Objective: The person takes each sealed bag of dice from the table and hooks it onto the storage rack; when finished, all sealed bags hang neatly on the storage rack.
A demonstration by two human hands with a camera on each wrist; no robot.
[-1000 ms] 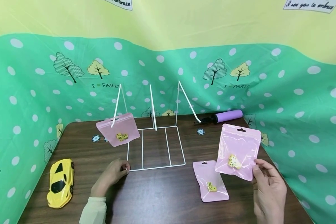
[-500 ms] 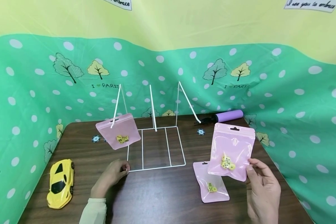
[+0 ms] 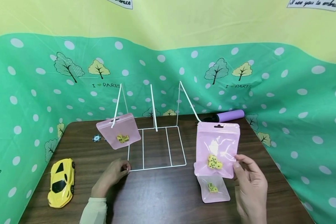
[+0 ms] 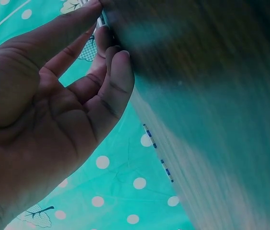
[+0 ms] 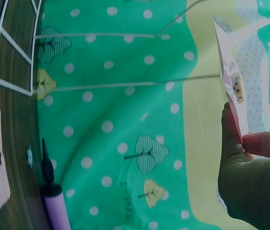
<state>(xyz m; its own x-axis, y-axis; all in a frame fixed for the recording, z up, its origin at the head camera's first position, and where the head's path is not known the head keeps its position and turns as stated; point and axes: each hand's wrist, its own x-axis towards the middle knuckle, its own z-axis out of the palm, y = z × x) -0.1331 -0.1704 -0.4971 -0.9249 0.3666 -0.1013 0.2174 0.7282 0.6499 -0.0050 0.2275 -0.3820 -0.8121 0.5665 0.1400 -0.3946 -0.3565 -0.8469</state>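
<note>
My right hand [image 3: 250,189] pinches the right edge of a pink zip pouch [image 3: 226,140] with several yellow dice [image 3: 213,161] inside. The pouch is upright above the table, its hang hole at the top, near the tip of the rack's right prong [image 3: 190,102]. At the front left corner of the white wire rack [image 3: 156,168], my left hand [image 3: 112,175] pinches the base wire. Another pink pouch with dice [image 3: 131,127] hangs from the left prong [image 3: 116,104]. A third pouch [image 3: 215,197] lies on the table, partly hidden behind the held one.
A yellow toy car [image 3: 61,183] stands at the left of the brown table [image 3: 162,199]. Behind the rack's right side lies a purple hand pump [image 3: 230,115]. A poker chip [image 3: 96,138] lies left of the hanging pouch. The middle prong [image 3: 154,109] holds no pouch.
My right hand has moved left with the pouch, which now overlaps the lying pouch and hides the right chip in the head view. My left hand stays at the rack's corner.
</note>
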